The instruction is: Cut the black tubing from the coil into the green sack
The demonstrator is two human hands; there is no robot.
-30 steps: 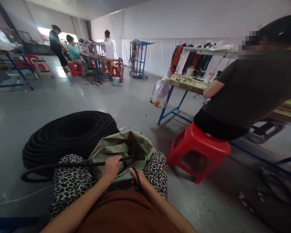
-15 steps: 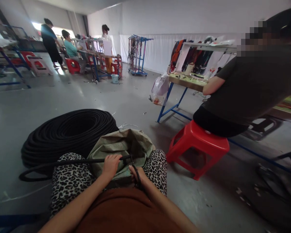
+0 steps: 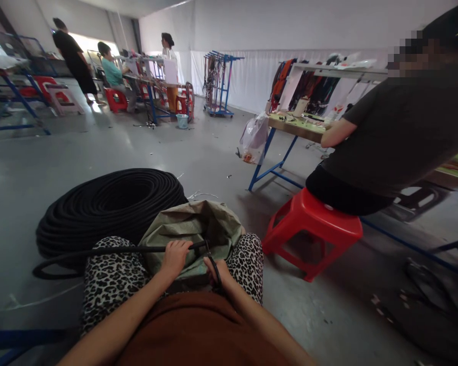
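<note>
Coil (image 3: 87, 216) on floor (image 3: 198, 157), left of sack (image 3: 164, 229). Cord (image 3: 125, 249) across left knee (image 3: 114, 277), over sack. Scissors (image 3: 215, 270) at cord end. Stool (image 3: 330, 218) right of sack.

You are seeing no readable text, label, brand, number or sign here; nothing around you is showing lettering clear enough to read.

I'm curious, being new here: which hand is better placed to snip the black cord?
Probably the right hand: it holds the scissors close to the black cord, which the left hand grips.
</note>
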